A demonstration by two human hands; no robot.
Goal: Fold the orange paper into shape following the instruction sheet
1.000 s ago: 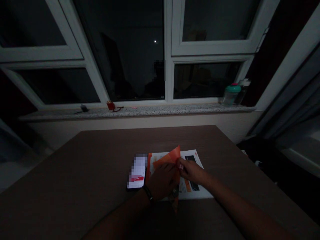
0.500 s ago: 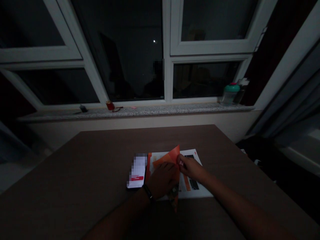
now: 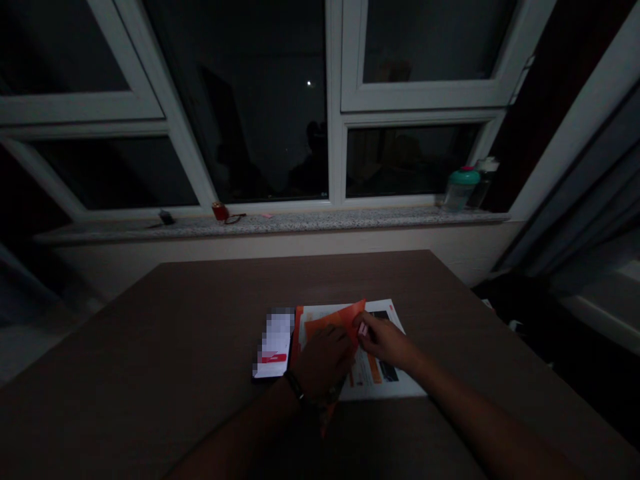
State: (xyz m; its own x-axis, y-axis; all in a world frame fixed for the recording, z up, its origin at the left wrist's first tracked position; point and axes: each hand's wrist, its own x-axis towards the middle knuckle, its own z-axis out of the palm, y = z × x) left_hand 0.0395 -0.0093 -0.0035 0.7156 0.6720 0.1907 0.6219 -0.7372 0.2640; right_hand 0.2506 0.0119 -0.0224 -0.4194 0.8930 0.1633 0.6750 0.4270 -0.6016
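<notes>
A folded sheet of orange paper [image 3: 350, 315] lies over a printed page [image 3: 407, 385] on the table. My left hand [image 3: 325, 357], with a dark band at the wrist, presses down on the orange paper and covers its middle; its fingers are bent over the sheet. At the paper's right edge, my right hand [image 3: 383, 337] pinches the fold between thumb and fingers. One pointed corner of the sheet sticks up beyond the hands, and another dim tip shows below my left hand. Just left of the page lies a phone [image 3: 275, 343] with its screen lit.
The brown table [image 3: 150, 347] stretches to a wall under a window. On the stone sill [image 3: 310, 220] are a small red jar [image 3: 219, 211], a dark little object [image 3: 166, 217] and a teal-lidded bottle [image 3: 463, 188] beside another bottle. Grey curtains hang at the right. The room is dim.
The orange paper has turned: its top point has shifted right and lower, and its bottom tip has swung left. My hands have barely moved.
</notes>
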